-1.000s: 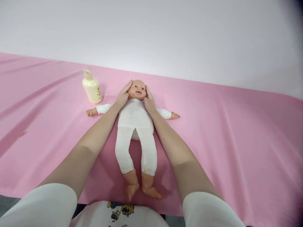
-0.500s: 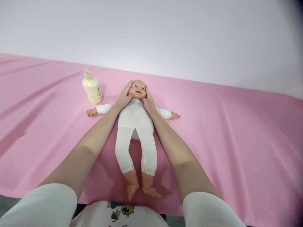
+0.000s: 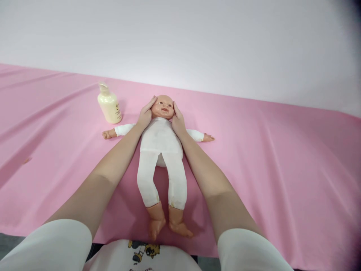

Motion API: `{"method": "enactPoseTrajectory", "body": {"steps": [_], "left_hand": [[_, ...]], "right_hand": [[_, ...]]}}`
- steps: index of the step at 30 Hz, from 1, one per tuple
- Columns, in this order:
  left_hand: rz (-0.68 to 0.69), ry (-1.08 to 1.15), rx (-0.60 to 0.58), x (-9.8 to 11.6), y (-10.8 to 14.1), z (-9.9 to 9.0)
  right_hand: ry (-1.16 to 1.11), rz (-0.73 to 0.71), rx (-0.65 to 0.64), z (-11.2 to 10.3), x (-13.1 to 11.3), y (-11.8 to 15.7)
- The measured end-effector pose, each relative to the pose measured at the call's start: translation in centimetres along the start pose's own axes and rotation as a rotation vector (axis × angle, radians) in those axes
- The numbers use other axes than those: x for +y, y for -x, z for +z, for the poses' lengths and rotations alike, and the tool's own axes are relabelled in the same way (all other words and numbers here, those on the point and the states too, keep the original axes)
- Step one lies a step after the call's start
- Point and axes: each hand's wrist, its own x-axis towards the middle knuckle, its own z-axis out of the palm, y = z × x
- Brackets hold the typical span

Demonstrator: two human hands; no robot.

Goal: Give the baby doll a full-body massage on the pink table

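Note:
A baby doll (image 3: 161, 137) in a white cloth suit lies on its back, arms spread out sideways and bare feet towards me. Against one side of its head, at the picture's left, rests my left hand (image 3: 146, 114), with the fingers stretched up along the temple. My right hand (image 3: 178, 117) lies likewise on the other side, its fingers straight and flat beside the face. The head sits between both hands. The fingertips behind the head and most of each thumb are hidden.
A cream pump bottle (image 3: 109, 108) stands beyond the doll's arm at the left. Pink cloth (image 3: 262, 169) with soft folds covers the table, and a white wall (image 3: 180, 41) rises behind it. A small brownish spot shows at the far left.
Both thumbs have drawn away from the doll's jaw, outwards to the sides of its head. The fingers stay along the temples. The doll and the bottle look unmoved.

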Motion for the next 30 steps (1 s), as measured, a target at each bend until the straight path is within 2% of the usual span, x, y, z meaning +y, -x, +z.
{"method": "enactPoseTrajectory", "body": {"steps": [6, 9, 12, 15, 20, 24, 30], "left_hand": [[-0.007, -0.041, 0.009, 1.1, 0.1, -0.3], [-0.019, -0.134, -0.045, 1.8, 0.4, -0.1], [-0.02, -0.24, -0.122, 2.3, 0.7, 0.0], [-0.027, -0.294, -0.151, 2.4, 0.8, 0.1], [0.024, -0.285, -0.146, 2.2, 0.6, -0.1], [0.059, -0.256, -0.117, 2.0, 0.6, 0.0], [-0.012, -0.156, -0.037, 2.0, 0.7, 0.4]], "right_hand": [[0.007, 0.001, 0.031, 0.2, -0.1, 0.1], [0.052, -0.014, 0.037, 0.4, -0.8, 0.5], [0.135, -0.013, -0.019, 0.4, -1.5, 0.9], [0.151, 0.003, -0.05, 0.3, -1.8, 1.0], [0.154, 0.019, -0.03, 0.4, -1.8, 1.0], [0.188, -0.024, -0.019, 0.6, -1.4, 0.8], [0.155, -0.056, 0.023, 0.5, -1.1, 0.4]]}}
